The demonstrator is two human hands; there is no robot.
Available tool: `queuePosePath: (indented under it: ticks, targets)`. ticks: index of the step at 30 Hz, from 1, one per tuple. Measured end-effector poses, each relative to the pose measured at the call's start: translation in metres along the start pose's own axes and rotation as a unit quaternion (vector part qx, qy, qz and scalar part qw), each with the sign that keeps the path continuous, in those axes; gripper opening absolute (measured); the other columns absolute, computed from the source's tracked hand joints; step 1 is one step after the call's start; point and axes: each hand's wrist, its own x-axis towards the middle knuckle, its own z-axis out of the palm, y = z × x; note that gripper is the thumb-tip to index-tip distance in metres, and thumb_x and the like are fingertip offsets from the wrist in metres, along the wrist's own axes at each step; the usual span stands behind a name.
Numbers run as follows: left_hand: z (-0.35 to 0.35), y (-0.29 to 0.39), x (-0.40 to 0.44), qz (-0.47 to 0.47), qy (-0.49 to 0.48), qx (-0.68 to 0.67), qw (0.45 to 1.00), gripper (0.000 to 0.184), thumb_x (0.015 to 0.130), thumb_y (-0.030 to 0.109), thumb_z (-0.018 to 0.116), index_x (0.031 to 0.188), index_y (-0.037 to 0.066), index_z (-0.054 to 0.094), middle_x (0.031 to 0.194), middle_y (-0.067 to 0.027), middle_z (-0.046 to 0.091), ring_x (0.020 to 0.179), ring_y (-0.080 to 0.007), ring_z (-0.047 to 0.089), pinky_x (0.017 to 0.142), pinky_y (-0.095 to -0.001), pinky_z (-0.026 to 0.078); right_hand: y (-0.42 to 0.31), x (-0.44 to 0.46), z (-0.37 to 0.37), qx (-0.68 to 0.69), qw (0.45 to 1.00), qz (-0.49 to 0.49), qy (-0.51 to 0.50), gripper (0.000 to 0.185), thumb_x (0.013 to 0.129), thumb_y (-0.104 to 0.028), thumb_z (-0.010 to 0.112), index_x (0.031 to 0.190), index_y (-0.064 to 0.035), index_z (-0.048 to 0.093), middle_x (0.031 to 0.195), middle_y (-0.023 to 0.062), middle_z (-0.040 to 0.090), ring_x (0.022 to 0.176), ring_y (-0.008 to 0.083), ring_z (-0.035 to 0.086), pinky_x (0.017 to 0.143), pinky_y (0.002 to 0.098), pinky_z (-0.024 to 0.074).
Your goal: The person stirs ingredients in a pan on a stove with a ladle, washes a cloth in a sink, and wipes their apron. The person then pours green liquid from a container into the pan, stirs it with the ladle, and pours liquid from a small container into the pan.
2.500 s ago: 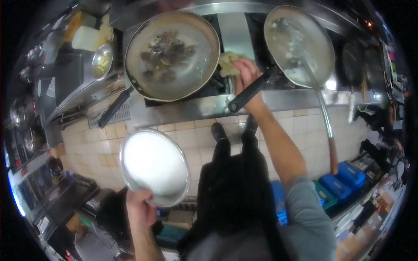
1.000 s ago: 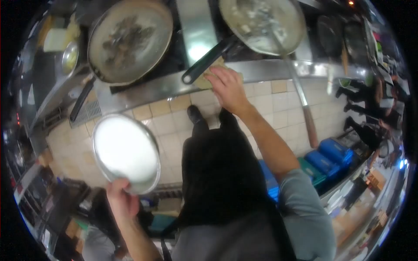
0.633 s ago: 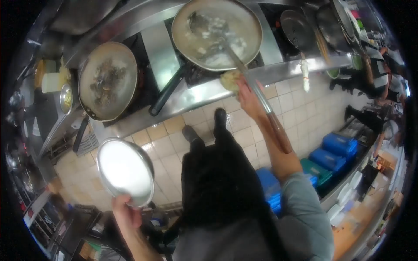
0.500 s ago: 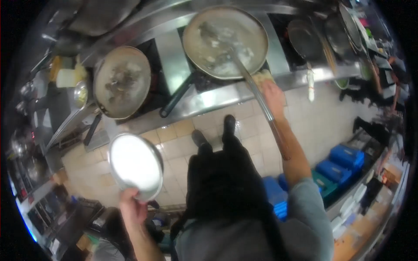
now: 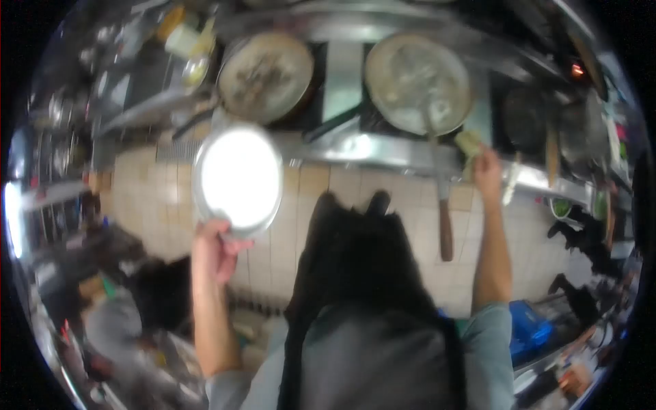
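My left hand (image 5: pixel 217 249) grips the lower rim of a round bowl (image 5: pixel 240 179) whose inside is glaring white; its contents cannot be told apart. The bowl is over the floor just in front of the stove. My right hand (image 5: pixel 486 174) is closed on a folded yellowish cloth (image 5: pixel 469 143) beside the right edge of a large frying pan (image 5: pixel 383 82). Whether the cloth touches the pan or a handle is unclear. In that pan, under cloudy liquid and pale bits, lies the head of a long metal utensil (image 5: pixel 443 184) with a wooden end, its handle jutting past the stove edge.
A second frying pan (image 5: pixel 270 51) with dark bits stands to the left, a black handle (image 5: pixel 335 123) between the two. Dark pans (image 5: pixel 526 119) sit at the right. Blue bins (image 5: pixel 529 328) are at lower right. Another person (image 5: pixel 119 321) is at lower left.
The whole view has shifted and turned. My left hand has brought the bowl up closer to the stove. My right hand keeps the cloth, now farther from the utensil's handle.
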Motion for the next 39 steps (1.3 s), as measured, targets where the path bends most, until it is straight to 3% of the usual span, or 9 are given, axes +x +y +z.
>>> queuePosePath:
  ticks: [3, 7, 12, 17, 23, 25, 31, 33, 39]
  targets:
    - [0.003, 0.007, 0.0, -0.008, -0.006, -0.02, 1.0, 0.048, 0.087, 0.008, 0.052, 0.125, -0.019, 0.042, 0.095, -0.025, 0.067, 0.072, -0.0273, 0.072, 0.057, -0.031, 0.065, -0.022, 0.003, -0.016, 0.059, 0.997, 0.046, -0.009, 0.033, 0.098, -0.008, 0.056, 0.131, -0.0024, 0.058, 0.123, 0.0136, 0.064, 0.11, 0.0192, 0.061, 0.094, 0.0292, 0.0468]
    - [-0.011, 0.008, 0.015, -0.031, 0.005, -0.028, 0.999, 0.047, 0.085, 0.004, 0.053, 0.122, -0.022, 0.04, 0.098, -0.0274, 0.065, 0.069, -0.0285, 0.071, 0.061, -0.0374, 0.066, -0.028, -0.01, -0.022, 0.116, 0.985, 0.117, -0.048, 0.035, 0.099, -0.008, 0.055, 0.133, -0.0006, 0.056, 0.121, 0.0108, 0.063, 0.106, 0.0163, 0.059, 0.093, 0.0286, 0.0465]
    - [-0.019, 0.007, 0.035, -0.025, 0.062, -0.01, 0.998, 0.028, 0.083, 0.001, 0.057, 0.108, -0.011, 0.055, 0.08, -0.0129, 0.064, 0.054, -0.0141, 0.06, 0.048, -0.0239, 0.053, -0.054, -0.045, -0.037, 0.19, 0.96, 0.204, -0.024, 0.033, 0.101, -0.011, 0.054, 0.132, 0.0018, 0.056, 0.114, 0.0073, 0.065, 0.098, 0.0117, 0.06, 0.085, 0.025, 0.0478]
    - [-0.029, 0.009, 0.054, -0.02, 0.063, -0.015, 0.998, 0.026, 0.082, 0.002, 0.059, 0.106, -0.006, 0.056, 0.076, -0.0062, 0.062, 0.051, -0.0104, 0.054, 0.045, -0.0202, 0.044, -0.066, -0.057, -0.043, 0.223, 0.95, 0.22, 0.001, 0.033, 0.102, -0.014, 0.054, 0.131, 0.0004, 0.057, 0.112, 0.0059, 0.065, 0.096, 0.0129, 0.061, 0.083, 0.0262, 0.0498]
    - [-0.023, 0.027, 0.065, -0.007, 0.027, -0.013, 1.0, 0.036, 0.081, 0.0, 0.055, 0.115, -0.01, 0.051, 0.087, -0.0113, 0.063, 0.062, -0.0168, 0.061, 0.049, -0.0274, 0.052, -0.082, -0.05, -0.035, 0.259, 0.928, 0.252, 0.087, 0.036, 0.102, -0.017, 0.056, 0.134, -0.0009, 0.056, 0.117, 0.0079, 0.064, 0.102, 0.0146, 0.06, 0.086, 0.0286, 0.0504]
    - [-0.023, 0.032, 0.072, -0.009, -0.009, 0.004, 1.0, 0.044, 0.081, 0.004, 0.053, 0.119, -0.016, 0.044, 0.081, -0.0197, 0.065, 0.055, -0.024, 0.065, 0.05, -0.0342, 0.06, -0.079, -0.053, -0.03, 0.3, 0.913, 0.265, 0.077, 0.039, 0.101, -0.018, 0.058, 0.136, -0.0013, 0.054, 0.119, 0.0085, 0.063, 0.104, 0.0156, 0.06, 0.087, 0.0288, 0.0504]
    - [0.014, 0.054, 0.066, 0.023, -0.056, 0.014, 0.998, 0.044, 0.082, 0.004, 0.053, 0.118, -0.019, 0.042, 0.086, -0.0254, 0.066, 0.064, -0.0291, 0.071, 0.054, -0.0337, 0.065, -0.085, -0.07, -0.029, 0.296, 0.901, 0.296, 0.112, 0.04, 0.1, -0.017, 0.06, 0.136, -0.0002, 0.054, 0.12, 0.0093, 0.064, 0.102, 0.0148, 0.061, 0.086, 0.0277, 0.0506]
    - [0.009, 0.057, 0.069, -0.028, -0.095, 0.014, 0.995, 0.061, 0.082, 0.003, 0.052, 0.138, -0.01, 0.031, 0.119, -0.0255, 0.056, 0.091, -0.0353, 0.07, 0.064, -0.0405, 0.067, -0.086, -0.062, -0.026, 0.335, 0.899, 0.257, 0.118, 0.041, 0.099, -0.017, 0.061, 0.136, 0.0004, 0.054, 0.119, 0.0091, 0.065, 0.101, 0.0144, 0.061, 0.086, 0.0275, 0.0506]
    - [0.022, 0.055, 0.052, 0.019, -0.077, 0.023, 0.997, 0.051, 0.083, 0.005, 0.053, 0.124, -0.02, 0.037, 0.101, -0.0283, 0.063, 0.073, -0.0319, 0.072, 0.058, -0.0357, 0.066, -0.069, -0.04, -0.039, 0.293, 0.898, 0.285, 0.163, 0.043, 0.098, -0.013, 0.061, 0.138, 0.0006, 0.052, 0.125, 0.0099, 0.062, 0.107, 0.0144, 0.06, 0.089, 0.0285, 0.0504]
